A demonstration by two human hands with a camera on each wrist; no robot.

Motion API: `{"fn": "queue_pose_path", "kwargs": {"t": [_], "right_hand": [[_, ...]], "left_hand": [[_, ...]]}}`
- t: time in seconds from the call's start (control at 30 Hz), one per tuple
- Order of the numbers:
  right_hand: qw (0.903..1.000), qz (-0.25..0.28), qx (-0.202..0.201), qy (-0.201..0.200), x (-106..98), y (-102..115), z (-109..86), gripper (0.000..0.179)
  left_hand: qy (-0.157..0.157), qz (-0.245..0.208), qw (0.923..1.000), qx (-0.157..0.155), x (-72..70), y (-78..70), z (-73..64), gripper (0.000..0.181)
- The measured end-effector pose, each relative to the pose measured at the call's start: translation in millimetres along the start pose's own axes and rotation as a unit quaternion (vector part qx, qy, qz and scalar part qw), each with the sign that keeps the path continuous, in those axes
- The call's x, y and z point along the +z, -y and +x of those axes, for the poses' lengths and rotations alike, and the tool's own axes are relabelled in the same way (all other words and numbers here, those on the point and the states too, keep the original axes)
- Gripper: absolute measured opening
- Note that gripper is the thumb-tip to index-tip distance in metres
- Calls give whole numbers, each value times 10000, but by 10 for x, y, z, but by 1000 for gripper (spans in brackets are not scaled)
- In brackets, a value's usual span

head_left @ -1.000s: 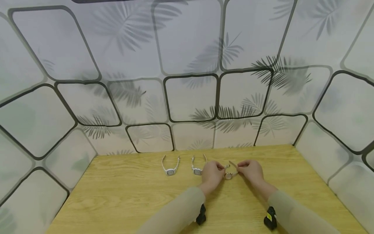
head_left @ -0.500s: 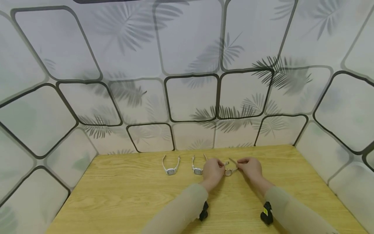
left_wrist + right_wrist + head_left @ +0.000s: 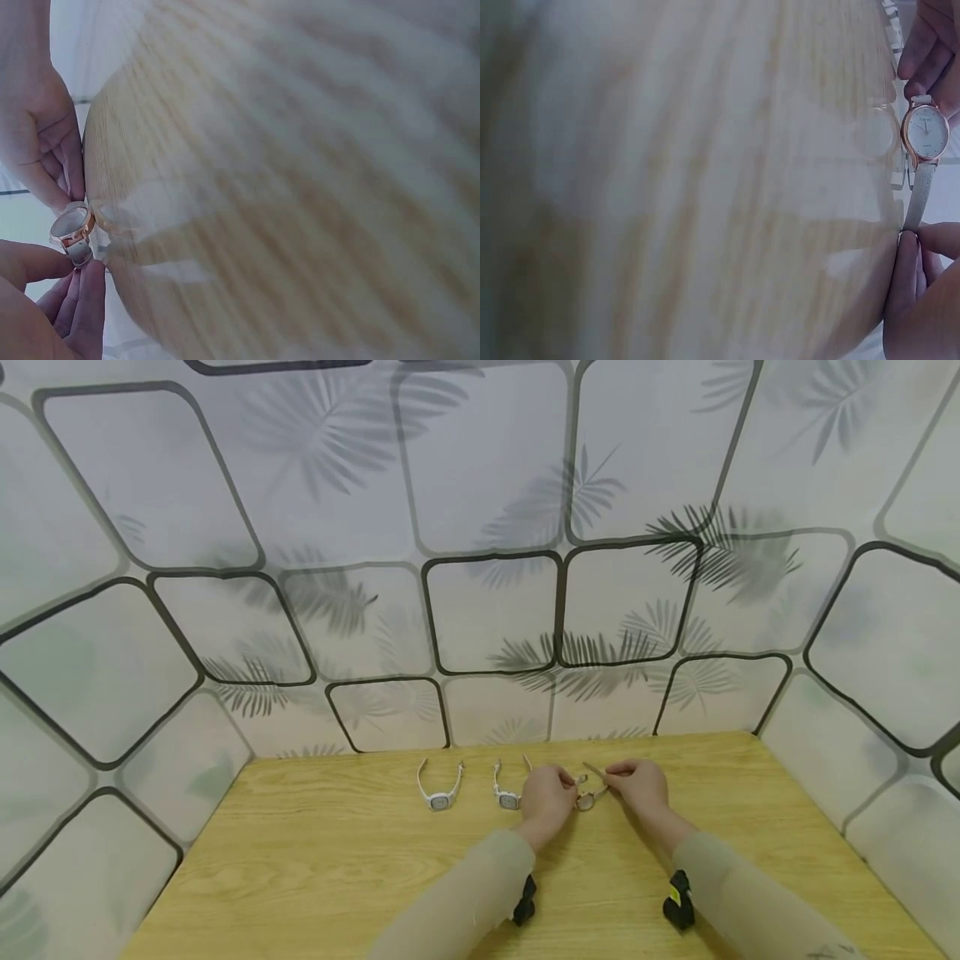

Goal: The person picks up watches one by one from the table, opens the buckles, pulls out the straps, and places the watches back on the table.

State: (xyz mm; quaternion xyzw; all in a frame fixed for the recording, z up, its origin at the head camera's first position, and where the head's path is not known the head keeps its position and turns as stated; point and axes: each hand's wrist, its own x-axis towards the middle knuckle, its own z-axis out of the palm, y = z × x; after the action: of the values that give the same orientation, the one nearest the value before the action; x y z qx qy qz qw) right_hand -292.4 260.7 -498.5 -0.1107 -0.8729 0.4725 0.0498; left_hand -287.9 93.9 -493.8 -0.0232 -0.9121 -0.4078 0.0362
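Observation:
A wristwatch [image 3: 585, 802] with a rose-gold case and a pale strap stands low at the table, its dial facing the person. My left hand [image 3: 547, 797] pinches the strap on the left side between thumb and fingers. On the other side, my right hand [image 3: 640, 789] pinches the longer strap piece, whose tip sticks up past the fingers. The right wrist view shows the round white dial [image 3: 926, 133] between both hands. Just left of my left hand is a white watch [image 3: 508, 800], its right strap partly hidden by that hand.
Another white watch [image 3: 438, 802] stands further left, its straps spread toward the back. All are on a wooden table [image 3: 337, 860] with a glossy surface. A patterned wall covering [image 3: 495, 710] rises right behind the table's back edge and along both sides.
Both hands have shifted slightly toward the back of the table with the rose-gold watch. My right hand has also come a little to the left. The two white watches stay in place.

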Motion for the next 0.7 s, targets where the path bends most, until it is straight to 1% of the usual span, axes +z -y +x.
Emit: {"fn": "queue_pose_path", "kwargs": {"t": [0.1, 0.27, 0.47, 0.57, 0.7], "right_hand": [[10000, -39, 28, -5, 19, -3, 9, 17], [9998, 121, 122, 51, 39, -3, 24, 17], [9998, 173, 4, 91, 22, 2, 10, 19], [9997, 185, 10, 132, 6, 10, -10, 19], [9996, 247, -34, 148, -12, 32, -44, 20]], "left_hand": [[-23, 0, 10000, 12, -9, 6, 7, 17], [10, -59, 10000, 67, -48, 8, 15, 14], [193, -164, 9996, 98, -98, -4, 21, 9], [314, -267, 9991, 84, -121, -3, 11, 7], [316, -333, 9989, 117, -150, 15, 10, 6]]}}
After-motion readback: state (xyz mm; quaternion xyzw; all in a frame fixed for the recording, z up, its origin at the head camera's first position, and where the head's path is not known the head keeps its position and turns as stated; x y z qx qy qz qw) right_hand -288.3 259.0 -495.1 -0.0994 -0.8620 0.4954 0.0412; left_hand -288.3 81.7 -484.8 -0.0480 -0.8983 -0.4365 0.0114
